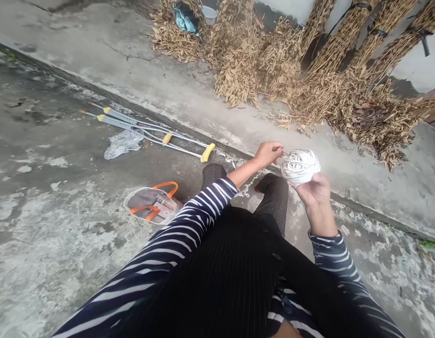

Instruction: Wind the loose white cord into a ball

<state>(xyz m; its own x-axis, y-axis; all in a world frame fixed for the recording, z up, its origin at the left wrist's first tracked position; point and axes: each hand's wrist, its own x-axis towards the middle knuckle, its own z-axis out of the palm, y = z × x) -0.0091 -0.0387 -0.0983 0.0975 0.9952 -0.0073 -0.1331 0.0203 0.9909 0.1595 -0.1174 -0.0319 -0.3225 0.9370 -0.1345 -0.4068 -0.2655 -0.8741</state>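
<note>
A ball of white yarn (300, 166) with thin dark strands rests in my right hand (315, 190), whose fingers curl round its lower right side. My left hand (268, 154) is closed in a pinch at the ball's left edge, where a strand appears to run between the fingertips and the ball. Both hands are held out above my knees. White loose strands (246, 188) lie on the ground between my legs, below the left forearm.
A pair of crutches (154, 131) lies on the concrete at the left, beside a crumpled clear plastic bag (121, 143). A tote bag with orange handles (136, 202) stands near my left leg. Dried plant bundles (330, 89) lean along the wall beyond a raised ledge (189, 94).
</note>
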